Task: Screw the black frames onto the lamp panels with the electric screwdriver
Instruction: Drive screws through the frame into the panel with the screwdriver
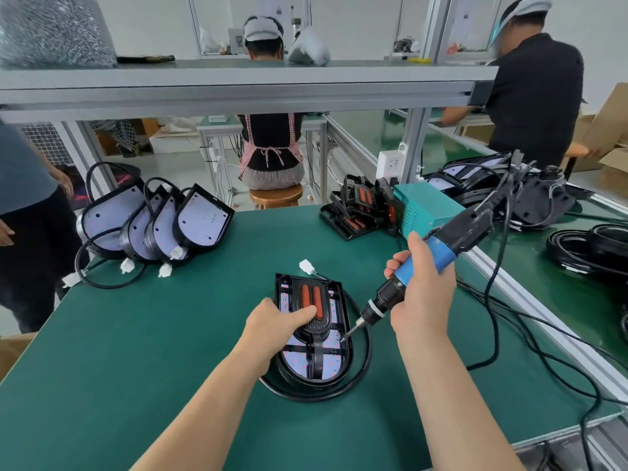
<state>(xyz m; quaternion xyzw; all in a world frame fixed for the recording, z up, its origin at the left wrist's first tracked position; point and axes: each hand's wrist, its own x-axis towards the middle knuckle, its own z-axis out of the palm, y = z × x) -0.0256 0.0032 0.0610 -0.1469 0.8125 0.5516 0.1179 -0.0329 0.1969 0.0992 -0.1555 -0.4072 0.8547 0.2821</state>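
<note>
A lamp panel (331,365) with a black frame (343,311) and two orange strips lies on the green table, its black cable looped around it. My left hand (275,324) rests on the frame's left side, the thumb pressing near the orange strips. My right hand (423,287) grips the blue and black electric screwdriver (438,253), tilted down to the left. Its bit tip (343,338) touches the frame's right edge.
Several lamp panels (200,219) lean in a row at the back left. A stack of black frames (356,209) and a teal box (426,209) stand at the back right, with more panels and cables (591,246) beyond. People stand and sit around the bench.
</note>
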